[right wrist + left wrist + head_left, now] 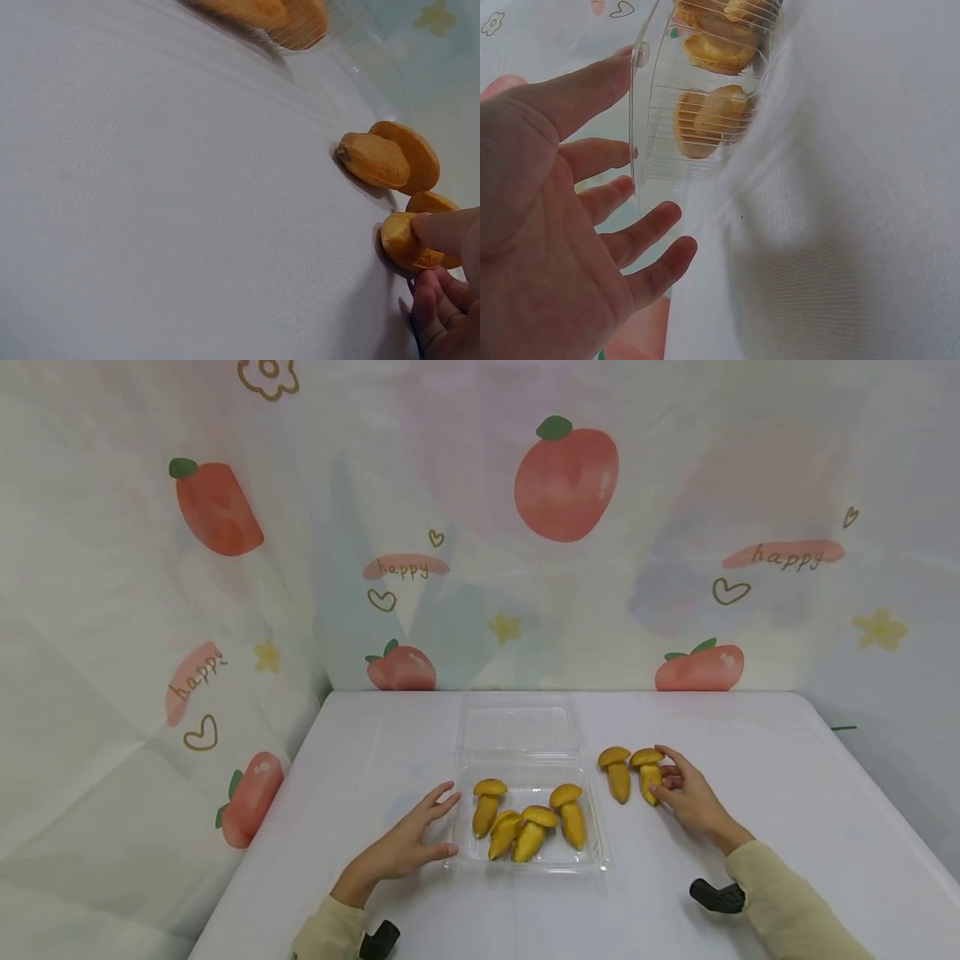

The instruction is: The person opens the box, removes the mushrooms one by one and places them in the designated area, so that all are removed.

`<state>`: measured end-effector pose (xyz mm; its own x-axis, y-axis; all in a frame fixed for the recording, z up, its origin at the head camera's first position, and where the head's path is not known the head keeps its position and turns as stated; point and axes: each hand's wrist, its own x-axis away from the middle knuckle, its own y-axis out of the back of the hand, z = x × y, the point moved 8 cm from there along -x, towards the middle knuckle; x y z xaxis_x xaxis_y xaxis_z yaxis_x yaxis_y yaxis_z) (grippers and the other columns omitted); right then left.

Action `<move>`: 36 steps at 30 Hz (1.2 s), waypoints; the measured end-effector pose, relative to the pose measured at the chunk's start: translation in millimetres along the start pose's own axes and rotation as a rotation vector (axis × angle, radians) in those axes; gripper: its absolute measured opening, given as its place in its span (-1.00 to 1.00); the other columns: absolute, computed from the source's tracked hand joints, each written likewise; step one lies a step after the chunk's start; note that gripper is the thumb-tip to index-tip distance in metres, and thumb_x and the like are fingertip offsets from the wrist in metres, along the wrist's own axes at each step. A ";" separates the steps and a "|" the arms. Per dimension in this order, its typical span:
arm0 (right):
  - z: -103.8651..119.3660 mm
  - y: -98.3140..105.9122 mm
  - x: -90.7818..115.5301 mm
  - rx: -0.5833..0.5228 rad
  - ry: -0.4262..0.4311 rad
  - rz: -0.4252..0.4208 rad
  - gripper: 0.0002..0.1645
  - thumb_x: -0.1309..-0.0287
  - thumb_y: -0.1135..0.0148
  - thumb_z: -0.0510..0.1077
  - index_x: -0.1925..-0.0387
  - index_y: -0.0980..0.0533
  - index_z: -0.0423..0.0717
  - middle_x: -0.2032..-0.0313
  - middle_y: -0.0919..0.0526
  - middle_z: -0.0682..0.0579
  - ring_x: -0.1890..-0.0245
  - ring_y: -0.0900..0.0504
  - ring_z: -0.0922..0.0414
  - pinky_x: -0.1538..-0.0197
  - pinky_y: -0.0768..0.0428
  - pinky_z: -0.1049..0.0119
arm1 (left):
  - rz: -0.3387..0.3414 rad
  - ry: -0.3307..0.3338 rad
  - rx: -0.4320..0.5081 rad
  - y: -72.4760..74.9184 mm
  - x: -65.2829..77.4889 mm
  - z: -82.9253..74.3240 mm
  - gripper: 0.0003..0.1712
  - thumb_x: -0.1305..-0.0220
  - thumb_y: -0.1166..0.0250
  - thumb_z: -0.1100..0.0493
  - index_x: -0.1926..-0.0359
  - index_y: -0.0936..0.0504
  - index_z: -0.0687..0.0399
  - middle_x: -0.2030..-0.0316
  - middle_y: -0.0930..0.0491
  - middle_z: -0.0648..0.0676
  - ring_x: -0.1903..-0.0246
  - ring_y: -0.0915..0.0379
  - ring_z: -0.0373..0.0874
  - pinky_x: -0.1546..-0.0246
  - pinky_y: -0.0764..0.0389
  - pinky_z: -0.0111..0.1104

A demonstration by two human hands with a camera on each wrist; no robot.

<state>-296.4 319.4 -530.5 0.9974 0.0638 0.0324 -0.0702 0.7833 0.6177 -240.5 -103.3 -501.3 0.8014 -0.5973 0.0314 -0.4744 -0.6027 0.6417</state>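
Observation:
A clear plastic clamshell box [594, 860] lies on the table with its lid [519, 727] folded back. Several yellow mushrooms [531, 835] lie inside it. My left hand [401, 847] is at the box's left side, fingers spread and fairly straight; in the left wrist view, thumb and fingertips are right at the clear rim [635, 120]. To the right of the box my right hand [693, 802] pinches a yellow mushroom [649, 777], thumb on its stem and the other fingers along its far side. Another mushroom [617, 775] lies just left of that one.
A white cloth covers the table [810, 827]. Behind it hangs a backdrop [480, 610] printed with fruit and flowers; it also covers the left side. Black wrist mounts [716, 896] show below both hands.

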 end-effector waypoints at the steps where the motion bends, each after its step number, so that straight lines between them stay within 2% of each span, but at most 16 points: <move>1: -0.2 -0.2 -0.3 0.000 0.001 -0.003 -0.13 -0.33 -0.21 -0.31 -0.53 -0.01 -0.32 -0.14 -0.44 -0.43 0.15 -0.47 0.16 0.26 -0.50 0.54 | 0.001 -0.001 0.000 0.5 -0.2 -0.3 -0.09 -0.36 -0.36 0.10 -0.56 -0.11 0.25 -0.60 0.11 0.31 -0.48 -0.12 0.34 -0.40 -0.18 0.28; 6: -0.6 1.8 0.1 -0.012 0.007 -0.010 -0.11 -0.35 -0.22 -0.28 -0.53 0.01 -0.34 -0.16 -0.44 -0.47 0.19 -0.47 0.27 0.25 -0.51 0.55 | 0.018 0.000 0.004 0.2 -1.5 0.1 -0.10 -0.37 -0.34 0.10 -0.56 -0.11 0.26 -0.60 0.12 0.30 -0.49 -0.11 0.33 -0.41 -0.18 0.28; 9: 0.5 3.2 0.8 -0.018 0.006 -0.015 -0.11 -0.36 -0.22 -0.24 -0.53 0.02 -0.35 -0.17 -0.44 -0.49 0.18 -0.50 0.27 0.27 -0.53 0.52 | 0.025 -0.004 0.009 0.2 -2.0 0.5 -0.10 -0.37 -0.34 0.09 -0.56 -0.11 0.26 -0.60 0.12 0.30 -0.50 -0.09 0.33 -0.41 -0.18 0.28; 11: 1.3 4.2 1.5 -0.020 0.006 -0.018 -0.11 -0.38 -0.22 -0.21 -0.52 0.01 -0.36 -0.17 -0.44 -0.51 0.16 -0.54 0.19 0.29 -0.55 0.50 | 0.028 -0.004 0.014 0.1 -2.8 0.8 -0.10 -0.37 -0.34 0.09 -0.55 -0.11 0.26 -0.61 0.12 0.29 -0.51 -0.07 0.33 -0.41 -0.18 0.27; 15: 2.3 8.1 2.5 0.009 0.009 -0.023 -0.11 -0.38 -0.24 -0.16 -0.51 0.01 -0.39 -0.16 -0.43 -0.55 0.08 -0.62 -0.10 0.26 -0.59 0.44 | 0.034 0.006 0.024 -0.1 -3.6 1.7 -0.09 -0.36 -0.35 0.07 -0.55 -0.12 0.26 -0.61 0.13 0.29 -0.51 -0.04 0.35 -0.42 -0.18 0.27; 20: 5.3 16.7 4.8 0.079 0.010 -0.022 -0.12 -0.39 -0.22 -0.14 -0.50 -0.01 -0.38 -0.18 -0.42 -0.57 -0.01 -0.60 -0.33 0.15 -0.64 0.24 | 0.037 0.014 0.025 0.9 -2.7 2.1 -0.09 -0.36 -0.35 0.06 -0.56 -0.11 0.25 -0.61 0.14 0.28 -0.52 -0.01 0.36 -0.42 -0.16 0.28; 29: 28.1 25.7 14.1 0.115 0.044 -0.027 -0.19 -0.48 -0.11 -0.04 -0.52 -0.04 -0.34 -0.23 -0.39 -0.55 -0.12 -0.51 -0.40 -0.07 -0.62 -0.23 | 0.026 0.002 0.020 2.5 -1.8 0.0 -0.09 -0.35 -0.36 0.10 -0.55 -0.11 0.26 -0.61 0.13 0.29 -0.51 -0.06 0.33 -0.42 -0.17 0.28; 32: 41.4 24.4 18.4 0.110 0.083 -0.036 -0.23 -0.46 -0.14 -0.10 -0.51 -0.09 -0.32 -0.23 -0.42 -0.53 -0.13 -0.52 -0.38 -0.07 -0.60 -0.22 | 0.027 0.006 0.024 1.5 -1.9 1.0 -0.09 -0.36 -0.35 0.09 -0.56 -0.11 0.25 -0.61 0.14 0.28 -0.51 -0.04 0.35 -0.42 -0.16 0.28; 36: 60.2 22.2 24.1 0.103 0.133 -0.049 -0.25 -0.43 -0.17 -0.13 -0.49 -0.14 -0.29 -0.23 -0.45 -0.50 -0.13 -0.51 -0.36 -0.03 -0.59 -0.10 | 0.026 0.010 0.024 0.3 -2.2 2.7 -0.08 -0.36 -0.35 0.08 -0.56 -0.10 0.24 -0.61 0.14 0.27 -0.52 -0.03 0.35 -0.42 -0.17 0.28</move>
<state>-273.1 301.1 -468.7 0.9885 0.1138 -0.1000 -0.0129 0.7208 0.6931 -243.4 -103.5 -503.2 0.7922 -0.6077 0.0555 -0.5034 -0.5995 0.6223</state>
